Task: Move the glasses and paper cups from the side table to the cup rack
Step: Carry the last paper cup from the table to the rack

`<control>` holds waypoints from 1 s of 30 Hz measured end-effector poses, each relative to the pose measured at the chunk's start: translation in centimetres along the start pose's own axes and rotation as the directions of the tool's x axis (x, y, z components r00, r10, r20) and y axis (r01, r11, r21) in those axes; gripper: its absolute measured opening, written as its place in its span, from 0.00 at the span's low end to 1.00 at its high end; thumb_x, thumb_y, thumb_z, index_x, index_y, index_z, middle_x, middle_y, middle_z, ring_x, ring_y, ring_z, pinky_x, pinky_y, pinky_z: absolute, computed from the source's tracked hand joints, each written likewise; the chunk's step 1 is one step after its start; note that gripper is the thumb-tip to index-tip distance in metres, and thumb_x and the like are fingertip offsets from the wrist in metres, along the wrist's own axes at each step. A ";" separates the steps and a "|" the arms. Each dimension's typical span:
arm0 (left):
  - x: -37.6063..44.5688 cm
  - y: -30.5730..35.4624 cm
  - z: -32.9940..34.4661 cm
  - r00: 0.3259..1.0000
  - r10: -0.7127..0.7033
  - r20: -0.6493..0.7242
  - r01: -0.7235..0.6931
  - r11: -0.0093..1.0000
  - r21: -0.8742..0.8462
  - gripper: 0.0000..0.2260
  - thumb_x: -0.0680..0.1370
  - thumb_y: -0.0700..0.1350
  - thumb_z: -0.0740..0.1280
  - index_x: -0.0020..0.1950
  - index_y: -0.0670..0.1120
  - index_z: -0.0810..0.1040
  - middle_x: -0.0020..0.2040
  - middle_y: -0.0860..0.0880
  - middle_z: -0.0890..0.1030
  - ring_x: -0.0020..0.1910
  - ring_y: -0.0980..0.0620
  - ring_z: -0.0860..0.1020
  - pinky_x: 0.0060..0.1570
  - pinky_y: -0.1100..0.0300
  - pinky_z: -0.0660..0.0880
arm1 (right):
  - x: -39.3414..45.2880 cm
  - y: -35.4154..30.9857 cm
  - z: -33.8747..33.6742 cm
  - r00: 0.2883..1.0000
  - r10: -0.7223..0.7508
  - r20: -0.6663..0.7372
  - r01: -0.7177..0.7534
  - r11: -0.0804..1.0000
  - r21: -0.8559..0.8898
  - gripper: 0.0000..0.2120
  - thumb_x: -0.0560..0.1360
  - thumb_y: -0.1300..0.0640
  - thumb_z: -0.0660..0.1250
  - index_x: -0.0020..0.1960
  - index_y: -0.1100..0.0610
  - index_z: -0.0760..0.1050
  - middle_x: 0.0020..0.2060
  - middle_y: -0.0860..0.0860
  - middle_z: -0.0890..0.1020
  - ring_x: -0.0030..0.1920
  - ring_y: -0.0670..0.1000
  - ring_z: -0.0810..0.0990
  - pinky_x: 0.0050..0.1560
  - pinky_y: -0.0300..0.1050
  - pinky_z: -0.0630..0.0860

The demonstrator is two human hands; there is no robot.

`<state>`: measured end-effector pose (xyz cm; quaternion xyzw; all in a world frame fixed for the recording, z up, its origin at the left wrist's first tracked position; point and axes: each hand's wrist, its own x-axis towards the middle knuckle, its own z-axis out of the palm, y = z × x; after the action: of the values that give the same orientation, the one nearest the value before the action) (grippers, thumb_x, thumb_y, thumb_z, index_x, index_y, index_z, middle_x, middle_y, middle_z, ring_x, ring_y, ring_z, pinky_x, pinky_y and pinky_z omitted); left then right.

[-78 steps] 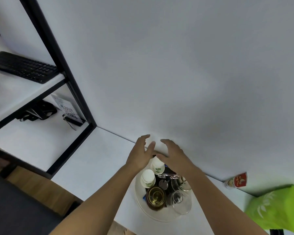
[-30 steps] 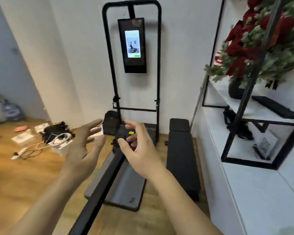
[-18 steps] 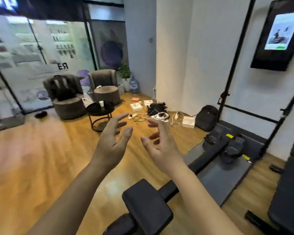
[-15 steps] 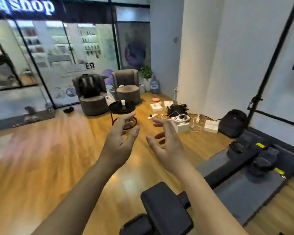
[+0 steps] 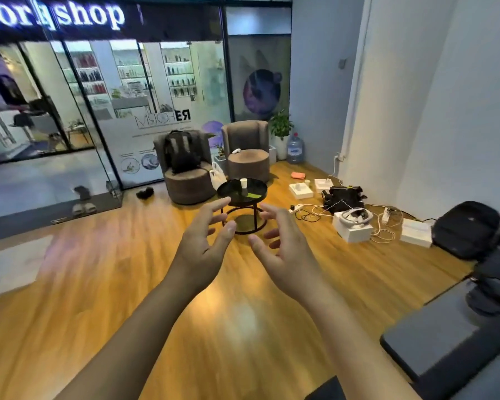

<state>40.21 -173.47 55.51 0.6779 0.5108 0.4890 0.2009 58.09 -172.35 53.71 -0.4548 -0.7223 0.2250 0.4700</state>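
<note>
A round black side table (image 5: 253, 192) stands across the wooden floor, in front of two brown armchairs. One white paper cup (image 5: 244, 183) stands upright on its top. My left hand (image 5: 204, 245) and my right hand (image 5: 286, 249) are held out in front of me, palms facing each other, fingers spread and relaxed, holding nothing. Both hands are well short of the table. The cup rack is out of view.
Brown armchairs (image 5: 247, 153) stand behind the table, one bearing a black backpack (image 5: 182, 151). White boxes (image 5: 352, 226), cables and a black bag (image 5: 466, 229) litter the floor at the right wall. A dark bench (image 5: 445, 336) lies at lower right. Glass doors (image 5: 98, 111) close the far side.
My view has swung left from the white counter and cup rack to the room, and the side table has come nearer. Both hands stay raised and empty.
</note>
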 end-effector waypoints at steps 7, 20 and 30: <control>10.6 -8.4 -3.7 1.000 -0.017 -0.017 0.016 1.000 -0.018 0.18 0.83 0.56 0.64 0.73 0.61 0.68 0.68 0.60 0.75 0.66 0.63 0.74 0.64 0.57 0.73 | 11.6 2.1 7.5 0.999 0.037 0.009 -0.038 0.998 0.049 0.26 0.78 0.43 0.67 0.73 0.37 0.61 0.65 0.41 0.73 0.57 0.44 0.77 0.54 0.45 0.81; 30.2 -27.8 -11.7 0.998 0.014 0.064 -0.016 1.000 0.021 0.25 0.82 0.39 0.68 0.76 0.56 0.68 0.66 0.69 0.70 0.66 0.63 0.74 0.65 0.58 0.72 | 31.2 7.3 23.3 0.989 0.125 -0.076 -0.123 0.992 0.036 0.26 0.79 0.44 0.67 0.73 0.38 0.62 0.63 0.39 0.72 0.54 0.42 0.78 0.49 0.41 0.81; 46.5 -41.2 -13.5 0.984 -0.017 0.175 0.018 1.000 -0.001 0.27 0.81 0.45 0.70 0.77 0.59 0.64 0.64 0.77 0.66 0.63 0.73 0.71 0.48 0.81 0.69 | 46.3 12.8 32.4 0.977 0.183 -0.110 -0.185 0.983 -0.003 0.26 0.78 0.45 0.68 0.72 0.36 0.61 0.63 0.39 0.72 0.52 0.34 0.76 0.41 0.36 0.78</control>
<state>7.99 -118.84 50.91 0.7134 0.4966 0.4266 0.2501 28.48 -122.64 51.20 -0.5344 -0.6519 0.2375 0.4828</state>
